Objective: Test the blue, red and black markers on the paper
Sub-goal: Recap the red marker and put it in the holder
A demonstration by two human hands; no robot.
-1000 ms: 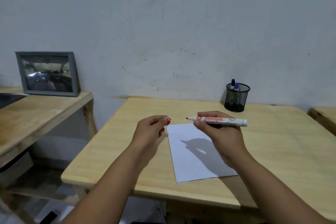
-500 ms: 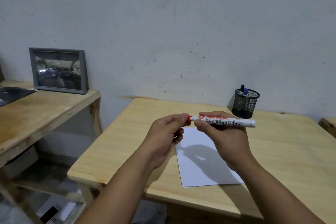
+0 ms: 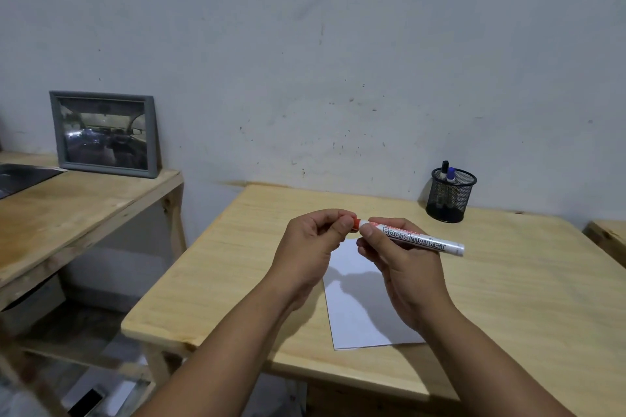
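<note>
My right hand (image 3: 399, 267) grips the white barrel of the red marker (image 3: 418, 240), held level above the table. My left hand (image 3: 311, 247) pinches the red cap (image 3: 356, 224), which sits over the marker's left end, with the fingers hiding most of it. Under both hands a white sheet of paper (image 3: 359, 311) lies on the wooden table (image 3: 237, 264). The black marker (image 3: 444, 168) and the blue marker (image 3: 451, 174) stand in a black mesh cup (image 3: 450, 196) at the back right.
A second wooden bench (image 3: 67, 210) stands to the left with a grey picture frame (image 3: 105, 134) leaning on the wall and a dark flat sheet (image 3: 20, 174) beside it. Another table's corner (image 3: 609, 237) shows at the far right. The grey wall runs right behind the table.
My left hand, holding the red cap apart from the bare tip a second ago, has moved right and brought the cap onto the marker's end. The view shifted slightly left.
</note>
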